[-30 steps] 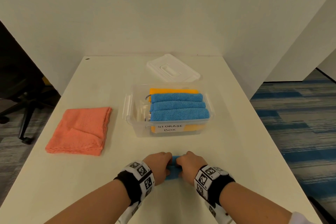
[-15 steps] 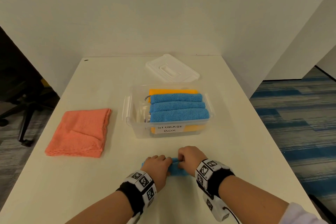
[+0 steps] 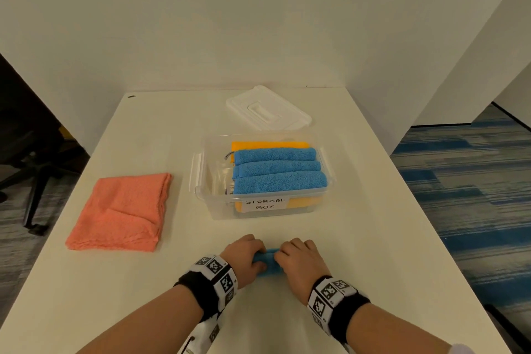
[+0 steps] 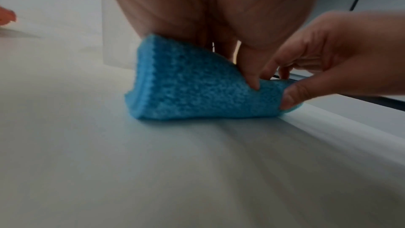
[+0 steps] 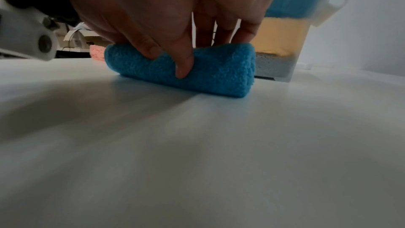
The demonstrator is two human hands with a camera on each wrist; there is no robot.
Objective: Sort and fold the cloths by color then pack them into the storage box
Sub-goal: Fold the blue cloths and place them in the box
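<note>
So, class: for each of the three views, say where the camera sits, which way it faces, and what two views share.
Head: above, facing forward and down; both hands on blue cloth, storage box.
Left wrist: low, facing along left hand; right hand pinches cloth.
Right wrist: low, facing along right hand's fingers toward the box.
All share the cloth.

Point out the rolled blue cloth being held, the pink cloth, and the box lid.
rolled blue cloth (image 5: 219, 74): right wrist view, its front face.
pink cloth (image 3: 120, 213): head view, middle of its top.
box lid (image 3: 267, 109): head view, its centre handle recess.
</note>
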